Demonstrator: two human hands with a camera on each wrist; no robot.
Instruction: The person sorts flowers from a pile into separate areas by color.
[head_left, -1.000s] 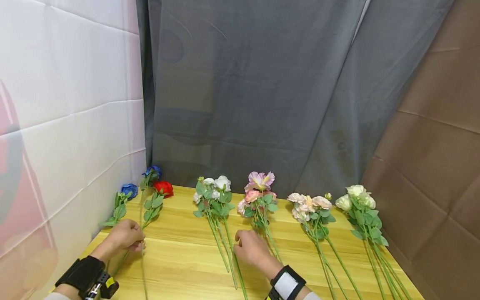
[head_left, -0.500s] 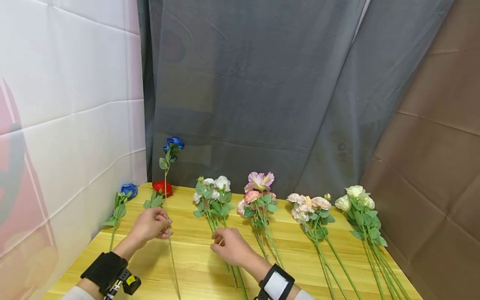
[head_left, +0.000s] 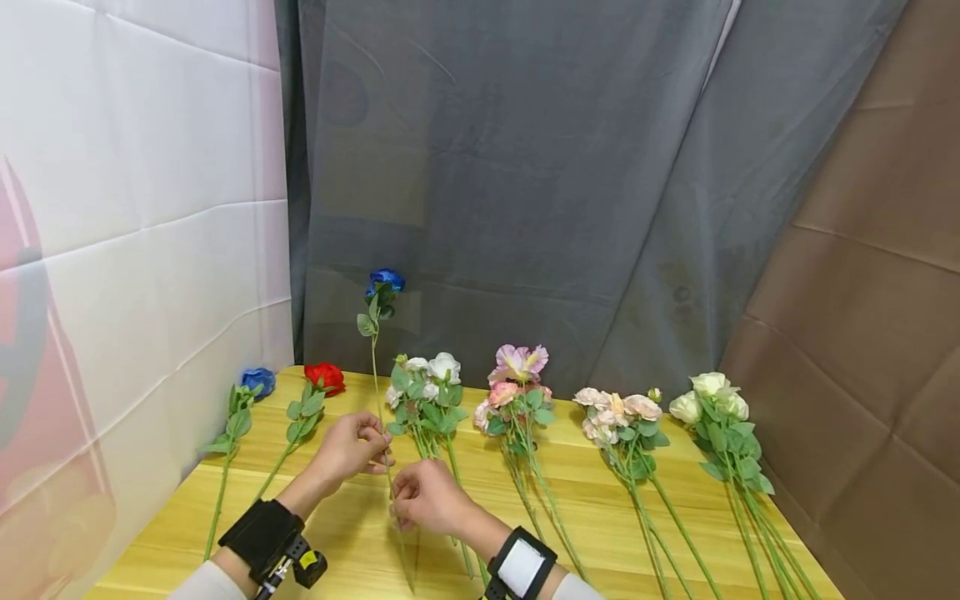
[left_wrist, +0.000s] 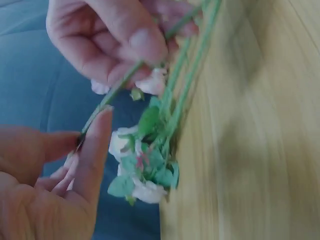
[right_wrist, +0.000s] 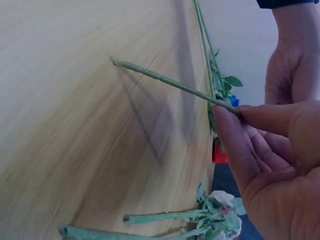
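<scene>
Held up off the table is a blue artificial rose (head_left: pixel 386 282), its long thin stem leaning slightly, bloom at the top. My left hand (head_left: pixel 352 448) pinches the stem about midway, between thumb and fingertips. Lower down, my right hand (head_left: pixel 432 497) pinches the same stem; the right wrist view shows the stem (right_wrist: pixel 165 79) running from those fingertips to its cut end near the tabletop. A second blue rose (head_left: pixel 258 381) and a red rose (head_left: pixel 325 377) lie on the table to the left. Just behind my right hand lies a bunch of white flowers (head_left: pixel 444 367).
Pink and purple flowers (head_left: pixel 520 362), peach flowers (head_left: pixel 617 410) and cream roses (head_left: pixel 712 396) lie in bunches along the wooden table (head_left: pixel 345 542) to the right. A grey curtain (head_left: pixel 487 183) hangs behind, with a white cloth (head_left: pixel 150 208) left and a brown one (head_left: pixel 862 358) right.
The blue rose has been lifted from the left and carried rightward in my left hand, its bloom rising. My right hand has moved left and now grips the lower stem.
</scene>
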